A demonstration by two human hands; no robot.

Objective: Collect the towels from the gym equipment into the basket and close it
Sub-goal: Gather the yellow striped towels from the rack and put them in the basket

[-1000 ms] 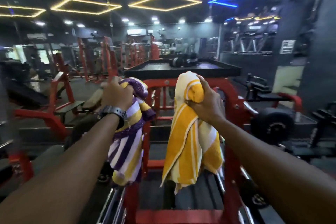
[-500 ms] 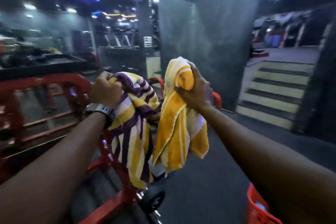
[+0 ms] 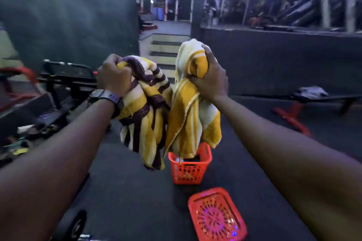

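My left hand (image 3: 114,76) grips a bunched towel striped purple, yellow and white (image 3: 144,121), held out in front of me at chest height. Beside it my right hand (image 3: 211,78) clutches a yellow and white striped towel (image 3: 191,115) that hangs down. The two towels touch in the middle. Below them on the dark floor stands an open red plastic basket (image 3: 189,172); the yellow towel's lower end covers part of its rim. The basket's red perforated lid (image 3: 217,216) lies flat on the floor, nearer to me and slightly right.
A black and red machine (image 3: 64,78) and clutter on the floor fill the left side. Steps (image 3: 164,49) rise straight ahead beyond the basket. A bench with a grey cloth (image 3: 311,92) and a red frame stand at the right. A weight plate (image 3: 76,225) lies near my feet.
My view has swung right, away from the red equipment. The basket and its lid have come into view below the towels. Both hands still hold their towels, now closer together.
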